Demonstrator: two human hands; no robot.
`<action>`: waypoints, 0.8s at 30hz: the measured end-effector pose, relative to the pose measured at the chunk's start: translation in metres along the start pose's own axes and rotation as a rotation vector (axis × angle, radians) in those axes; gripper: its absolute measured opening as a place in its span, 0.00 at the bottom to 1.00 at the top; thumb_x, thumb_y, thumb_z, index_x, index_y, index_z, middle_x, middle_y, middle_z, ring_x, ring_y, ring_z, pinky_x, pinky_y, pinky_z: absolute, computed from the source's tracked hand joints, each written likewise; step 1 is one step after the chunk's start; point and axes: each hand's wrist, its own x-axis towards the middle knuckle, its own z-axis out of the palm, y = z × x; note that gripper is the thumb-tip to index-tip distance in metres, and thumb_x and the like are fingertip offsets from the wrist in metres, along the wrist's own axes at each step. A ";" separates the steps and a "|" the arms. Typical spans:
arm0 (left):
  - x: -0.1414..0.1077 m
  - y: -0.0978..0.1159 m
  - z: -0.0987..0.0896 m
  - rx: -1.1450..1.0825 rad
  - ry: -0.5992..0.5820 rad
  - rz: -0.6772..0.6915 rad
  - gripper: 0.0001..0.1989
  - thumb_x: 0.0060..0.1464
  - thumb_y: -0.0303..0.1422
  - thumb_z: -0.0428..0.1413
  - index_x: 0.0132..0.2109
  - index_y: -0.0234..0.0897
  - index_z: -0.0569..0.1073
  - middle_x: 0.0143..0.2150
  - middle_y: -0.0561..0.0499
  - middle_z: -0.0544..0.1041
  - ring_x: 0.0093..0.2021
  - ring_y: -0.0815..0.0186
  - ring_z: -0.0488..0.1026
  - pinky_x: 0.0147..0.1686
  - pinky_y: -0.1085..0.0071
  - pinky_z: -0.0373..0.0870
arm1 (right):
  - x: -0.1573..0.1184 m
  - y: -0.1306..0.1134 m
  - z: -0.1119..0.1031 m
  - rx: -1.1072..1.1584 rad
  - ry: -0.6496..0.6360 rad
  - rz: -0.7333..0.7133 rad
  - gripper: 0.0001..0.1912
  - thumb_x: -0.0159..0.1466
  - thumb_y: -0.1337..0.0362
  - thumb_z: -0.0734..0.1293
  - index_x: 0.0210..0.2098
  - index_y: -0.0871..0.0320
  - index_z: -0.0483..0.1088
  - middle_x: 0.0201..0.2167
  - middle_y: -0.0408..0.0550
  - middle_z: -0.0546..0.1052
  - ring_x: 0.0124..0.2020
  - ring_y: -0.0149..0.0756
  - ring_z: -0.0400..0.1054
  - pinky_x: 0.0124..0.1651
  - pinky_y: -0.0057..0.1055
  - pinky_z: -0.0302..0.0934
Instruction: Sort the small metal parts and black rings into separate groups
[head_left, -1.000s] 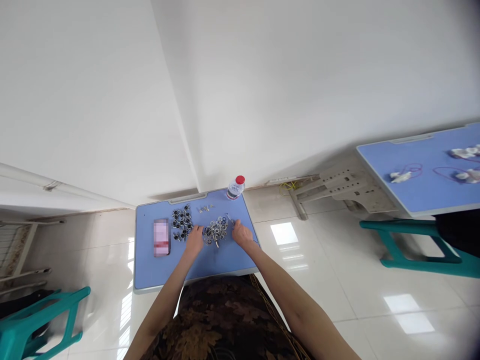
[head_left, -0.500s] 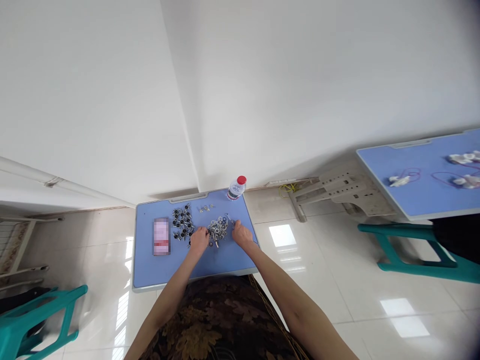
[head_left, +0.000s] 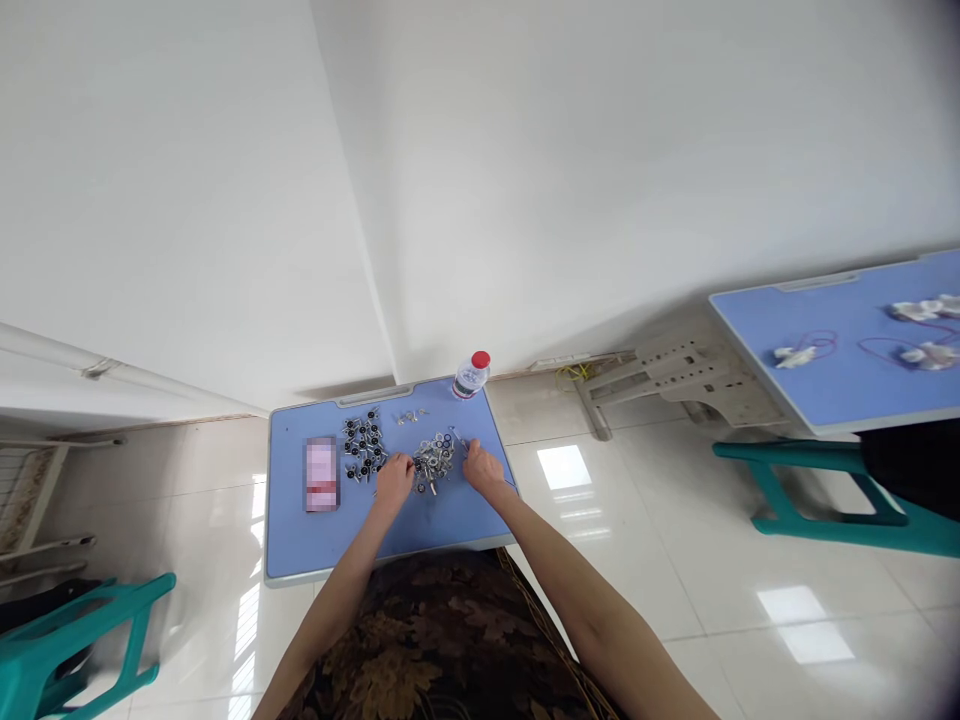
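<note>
On the blue table, my left hand (head_left: 395, 480) is closed in a pinch between two groups of small metal parts; what its fingers hold is too small to make out. To its left lie several silver bolts with black round caps (head_left: 362, 446). Just right of it is a loose pile of silver pieces and rings (head_left: 433, 460). Beside that pile's right edge, my right hand (head_left: 484, 467) is closed, and a thin, shiny piece (head_left: 455, 434) shows ahead of its fingers; its kind is unclear. A short row of small metal parts (head_left: 410, 416) lies farther back.
A water bottle with a red cap (head_left: 471, 375) stands at the back right of the blue table (head_left: 289, 545). A pinkish flat packet (head_left: 322, 475) lies left. Another table (head_left: 825, 390) and green stools (head_left: 810, 530) (head_left: 112, 620) are nearby.
My left hand has shifted slightly left and down, away from the loose pile. My right hand has stayed in nearly the same place.
</note>
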 end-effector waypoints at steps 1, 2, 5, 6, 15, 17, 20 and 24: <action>0.002 0.001 -0.002 0.009 0.004 0.001 0.11 0.66 0.28 0.49 0.46 0.38 0.76 0.48 0.46 0.79 0.49 0.62 0.77 0.47 0.71 0.68 | 0.000 0.000 0.000 0.001 0.001 -0.003 0.20 0.74 0.69 0.56 0.63 0.67 0.61 0.51 0.66 0.79 0.54 0.51 0.75 0.51 0.37 0.65; 0.005 0.002 -0.004 0.021 -0.003 0.005 0.10 0.66 0.28 0.49 0.45 0.37 0.76 0.48 0.45 0.80 0.48 0.62 0.77 0.47 0.71 0.68 | 0.000 0.000 0.000 0.003 0.001 -0.005 0.20 0.74 0.70 0.56 0.63 0.68 0.61 0.50 0.66 0.79 0.54 0.51 0.75 0.51 0.37 0.65; 0.014 0.009 -0.009 0.051 -0.045 0.034 0.10 0.64 0.25 0.50 0.44 0.36 0.76 0.47 0.44 0.80 0.47 0.61 0.77 0.46 0.71 0.69 | 0.000 0.000 0.000 0.004 0.002 -0.004 0.20 0.74 0.69 0.57 0.63 0.67 0.62 0.50 0.67 0.79 0.53 0.50 0.76 0.51 0.36 0.66; 0.017 0.012 -0.010 0.054 -0.057 0.048 0.11 0.64 0.24 0.50 0.45 0.36 0.76 0.47 0.44 0.80 0.47 0.61 0.77 0.47 0.70 0.69 | 0.000 0.000 0.000 0.004 0.001 -0.001 0.19 0.74 0.68 0.58 0.62 0.66 0.62 0.50 0.66 0.79 0.53 0.50 0.76 0.51 0.36 0.66; 0.024 0.027 -0.011 0.090 -0.122 0.093 0.17 0.60 0.18 0.48 0.48 0.35 0.78 0.50 0.41 0.80 0.51 0.58 0.78 0.49 0.68 0.70 | 0.000 0.000 0.000 -0.009 -0.012 0.002 0.22 0.73 0.69 0.57 0.65 0.65 0.59 0.51 0.64 0.79 0.54 0.49 0.75 0.51 0.37 0.65; 0.024 0.028 -0.010 0.107 -0.123 0.082 0.17 0.60 0.18 0.48 0.45 0.35 0.78 0.48 0.40 0.80 0.48 0.57 0.78 0.48 0.67 0.71 | 0.000 0.000 0.001 -0.010 -0.011 -0.003 0.22 0.73 0.70 0.56 0.65 0.65 0.59 0.51 0.64 0.79 0.54 0.49 0.75 0.51 0.37 0.65; 0.025 0.025 -0.008 0.053 -0.101 0.071 0.14 0.60 0.19 0.49 0.41 0.35 0.79 0.45 0.41 0.81 0.45 0.59 0.79 0.45 0.68 0.71 | 0.000 0.000 0.000 -0.009 -0.014 0.002 0.22 0.72 0.71 0.56 0.64 0.66 0.60 0.51 0.64 0.79 0.53 0.50 0.75 0.51 0.37 0.65; 0.028 0.014 -0.007 -0.210 -0.098 0.016 0.10 0.57 0.21 0.54 0.37 0.36 0.78 0.38 0.47 0.82 0.40 0.63 0.78 0.41 0.71 0.70 | 0.000 0.000 -0.001 0.008 -0.014 0.006 0.21 0.72 0.69 0.59 0.63 0.65 0.62 0.50 0.64 0.79 0.52 0.52 0.76 0.50 0.37 0.65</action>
